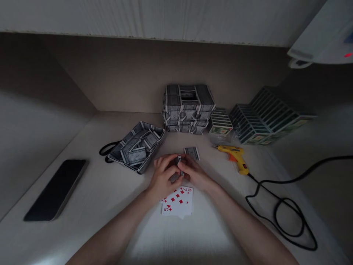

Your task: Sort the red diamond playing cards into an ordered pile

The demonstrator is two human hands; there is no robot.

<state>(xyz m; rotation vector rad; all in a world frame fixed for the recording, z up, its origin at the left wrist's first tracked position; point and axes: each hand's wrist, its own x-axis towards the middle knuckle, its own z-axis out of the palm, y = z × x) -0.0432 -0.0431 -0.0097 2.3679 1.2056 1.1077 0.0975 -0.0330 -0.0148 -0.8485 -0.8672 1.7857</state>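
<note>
Pinching the card (179, 159) in your left hand (163, 174) and right hand (195, 174), grip closed, you needed light, even pressure.

A pale, flat work surface (201, 239) runs back to a plain grey-beige rear wall (124, 73). A smooth grey left wall (27, 110) and a shadowed grey right wall (335, 136) enclose it. A whitish, faintly streaked board (151, 18) overhangs everything. Light is dim, with brighter patches along the near side.

Dim overall, light pools on the near tabletop (176, 246), while the shadowed right wall (328, 138) seems slightly blurred.
</note>
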